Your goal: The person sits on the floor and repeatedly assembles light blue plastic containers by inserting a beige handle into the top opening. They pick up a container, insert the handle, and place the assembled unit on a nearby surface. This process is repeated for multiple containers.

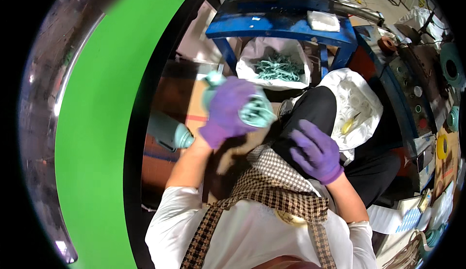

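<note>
My left hand point(226, 108), in a purple glove, is wrapped round a teal plastic bottle point(257, 110) with a narrow neck at its upper left. The ribbed end of the bottle faces right, and motion blurs part of it. Over my knee hovers my right hand point(318, 153), gloved in purple too; its fingers are spread with nothing in them. A similar grey-teal bottle with a handle point(170, 132) lies beside my left forearm, its neck towards the wrist.
A bright green conveyor belt point(99, 138) curves along the left. Ahead stands a blue metal table point(281, 29), with a white sack point(245, 58) of teal plastic trimmings under it. Right of my knee is another white sack point(371, 106) holding pale rings and something yellow. A cluttered workbench point(407, 99) lines the right.
</note>
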The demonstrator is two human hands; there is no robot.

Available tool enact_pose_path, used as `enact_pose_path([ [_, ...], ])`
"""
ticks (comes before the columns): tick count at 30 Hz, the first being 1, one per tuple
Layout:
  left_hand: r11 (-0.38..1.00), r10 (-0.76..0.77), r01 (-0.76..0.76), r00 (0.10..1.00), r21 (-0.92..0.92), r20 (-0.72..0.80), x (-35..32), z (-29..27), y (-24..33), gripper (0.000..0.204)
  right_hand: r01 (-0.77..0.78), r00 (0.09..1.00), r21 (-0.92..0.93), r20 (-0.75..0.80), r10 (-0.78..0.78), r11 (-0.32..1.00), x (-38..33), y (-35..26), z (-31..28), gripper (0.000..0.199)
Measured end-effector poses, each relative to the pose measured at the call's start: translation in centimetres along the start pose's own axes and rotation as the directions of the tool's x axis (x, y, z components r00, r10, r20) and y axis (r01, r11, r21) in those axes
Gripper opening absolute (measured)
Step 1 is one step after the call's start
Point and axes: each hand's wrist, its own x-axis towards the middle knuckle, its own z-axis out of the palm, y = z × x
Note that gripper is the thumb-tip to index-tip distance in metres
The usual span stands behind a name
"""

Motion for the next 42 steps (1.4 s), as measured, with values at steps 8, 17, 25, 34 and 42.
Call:
enact_pose_path([
  [8, 0.978, 0.066, -0.072, 0.997, -0.196, -0.035, 2.3, 5.8, 8.6, 0.060, -0.310, 0.949, -0.106, 0.033, 0.315, 0.945, -3.0, -1.7, 2.4, 0.059],
  [17, 0.951, 0.280, -0.267, 0.957, -0.158, 0.071, 2.6, 8.3, 9.8, 0.043, -0.450, 0.829, -0.192, 0.272, 0.488, 0.872, -7.0, -0.7, 3.2, 0.050],
  [25, 0.941, -0.113, 0.026, 0.964, -0.339, -0.239, 7.6, 9.6, -1.3, 0.067, -0.211, 0.975, -0.038, -0.075, 0.208, 0.977, -4.2, 7.1, -2.2, 0.038],
  [34, 0.974, -0.120, 0.017, 0.883, -0.224, -0.454, 7.4, 6.6, 0.0, 0.079, -0.941, 0.067, -0.309, 0.225, 0.972, 0.137, -16.3, 31.1, 7.6, 0.060],
  [42, 0.992, -0.110, 0.080, 0.934, -0.101, -0.340, -1.7, 3.4, 3.0, 0.078, -0.914, 0.236, -0.377, -0.185, 0.954, 0.153, -15.3, 30.0, 8.4, 0.028],
])
